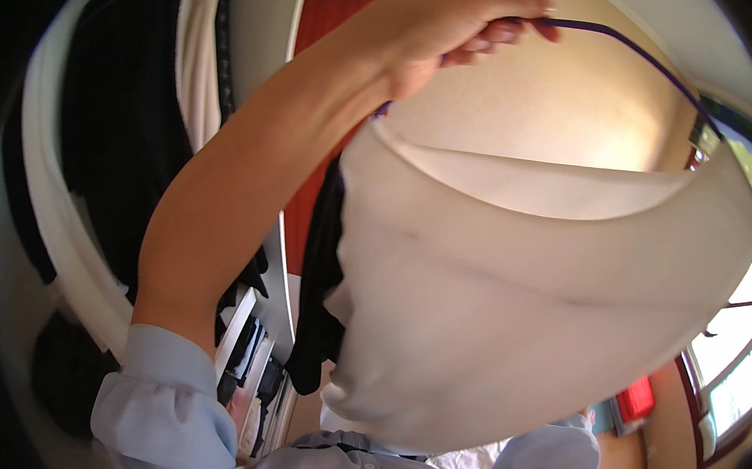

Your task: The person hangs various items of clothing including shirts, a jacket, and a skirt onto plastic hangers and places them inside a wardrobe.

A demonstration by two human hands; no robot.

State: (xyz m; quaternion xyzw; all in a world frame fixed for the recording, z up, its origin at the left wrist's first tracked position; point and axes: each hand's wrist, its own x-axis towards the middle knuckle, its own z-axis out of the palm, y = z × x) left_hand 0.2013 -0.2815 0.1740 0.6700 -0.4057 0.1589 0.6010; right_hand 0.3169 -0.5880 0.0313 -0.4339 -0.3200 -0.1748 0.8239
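Note:
High in the view, my left hand (482,29) grips a thin dark purple clothes hanger (600,26) near its middle. From the hanger a white garment (514,309) with a wide, scooped neckline hangs spread out before me, its far shoulder on the hanger's right end. Faint creases cross its front. Something black (319,296) hangs just behind its left edge. My right hand cannot be seen; only the light blue sleeve (547,455) of that arm shows at the lower right, below the garment.
Black clothes (122,119) and a cream garment (202,52) hang in the open wardrobe on the left. Folded clothes (252,369) fill shelves low beside it. A red item (636,398) lies at the lower right, near a bright window (733,364). White cloth (468,463) shows below.

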